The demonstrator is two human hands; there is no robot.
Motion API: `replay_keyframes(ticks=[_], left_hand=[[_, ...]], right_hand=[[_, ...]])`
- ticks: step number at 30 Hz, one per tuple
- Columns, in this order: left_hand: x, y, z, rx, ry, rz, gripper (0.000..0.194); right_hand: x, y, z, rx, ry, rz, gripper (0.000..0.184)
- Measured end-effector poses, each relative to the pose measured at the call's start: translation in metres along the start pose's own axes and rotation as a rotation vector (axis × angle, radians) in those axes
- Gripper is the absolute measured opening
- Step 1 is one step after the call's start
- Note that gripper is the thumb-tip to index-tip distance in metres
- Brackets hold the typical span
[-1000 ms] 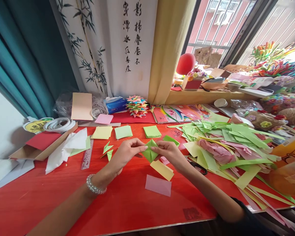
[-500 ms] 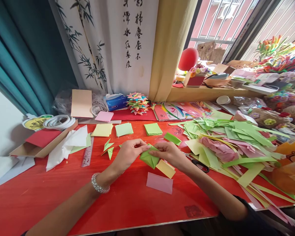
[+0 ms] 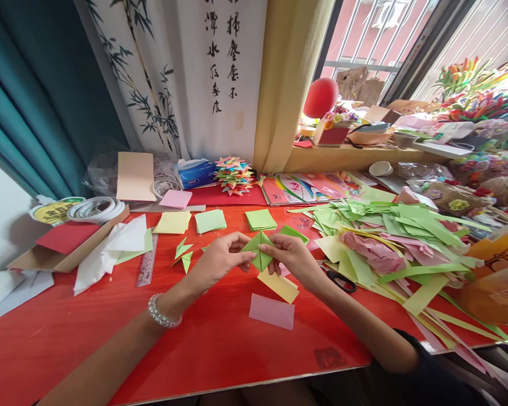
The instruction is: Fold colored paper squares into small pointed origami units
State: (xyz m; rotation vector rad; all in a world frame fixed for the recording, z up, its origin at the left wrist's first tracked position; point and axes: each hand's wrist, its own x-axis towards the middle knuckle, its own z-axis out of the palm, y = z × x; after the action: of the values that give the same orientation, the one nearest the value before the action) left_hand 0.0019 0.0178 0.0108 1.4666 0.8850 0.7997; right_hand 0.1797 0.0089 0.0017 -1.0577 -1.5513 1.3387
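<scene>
Both forearms reach in from the lower edge and meet above the middle of the red table (image 3: 220, 349). The left hand (image 3: 218, 260) is turned palm inward, its wrist wearing a beaded bracelet (image 3: 163, 313), and its fingers (image 3: 242, 256) are pinched closed on the left edge of a folded green paper (image 3: 259, 252). The right hand (image 3: 294, 256) mirrors it, knuckles up, with thumb and forefinger closed on the paper's right edge. The green paper hangs between the two hands just above the table surface, creased into a pointed, kite-like shape with a sharp centre fold and matte flat faces.

Directly beneath the hands lies a yellow square sheet (image 3: 279, 285), and nearer the person a pale pink rectangle (image 3: 271, 311), both flat on the glossy table. To the left sit small folded green triangles (image 3: 183, 255) and a clear plastic ruler (image 3: 146, 260). Behind the hands, neat stacks of square paper (image 3: 260, 219) lie in a row. On the right, a loose heap of green and pink paper strips (image 3: 389, 242) spreads out, with black-handled scissors (image 3: 341, 280) at its edge. A spiky pile of multicoloured folded stars (image 3: 233, 175) stands by the wall.
</scene>
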Motion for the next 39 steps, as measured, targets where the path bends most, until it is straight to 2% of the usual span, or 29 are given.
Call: replay_keyframes(ticks=[7,17,23,25,30,33,35,39], left_hand=[[0.003,-0.004,-0.005,0.003,0.078,0.000,0.017],[0.000,-0.003,0.001,-0.237,0.110,-0.060,0.012],[0.000,-0.004,0.002,-0.308,0.121,0.043,0.013],[-0.001,-0.005,0.002,-0.301,0.146,0.060,0.013],[-0.003,-0.001,0.000,-0.221,0.195,0.101,0.016],[-0.005,0.002,0.001,-0.061,0.177,0.127,0.017],[-0.005,0.002,0.004,0.067,0.217,0.139,0.019],[-0.006,-0.001,0.009,0.167,0.262,0.149,0.032]], right_hand=[[0.003,-0.003,-0.005,0.150,-0.097,0.061,0.024],[0.000,0.001,0.002,0.245,0.042,0.020,0.012],[0.001,0.006,0.004,0.360,0.146,0.006,0.018],[0.001,0.005,0.003,0.371,0.116,0.017,0.019],[0.001,-0.002,-0.002,0.317,-0.052,0.075,0.024],[0.000,-0.003,0.000,0.236,-0.022,0.039,0.019],[-0.001,-0.002,0.002,0.201,-0.009,0.021,0.020],[-0.003,0.001,0.006,0.137,-0.169,0.105,0.029]])
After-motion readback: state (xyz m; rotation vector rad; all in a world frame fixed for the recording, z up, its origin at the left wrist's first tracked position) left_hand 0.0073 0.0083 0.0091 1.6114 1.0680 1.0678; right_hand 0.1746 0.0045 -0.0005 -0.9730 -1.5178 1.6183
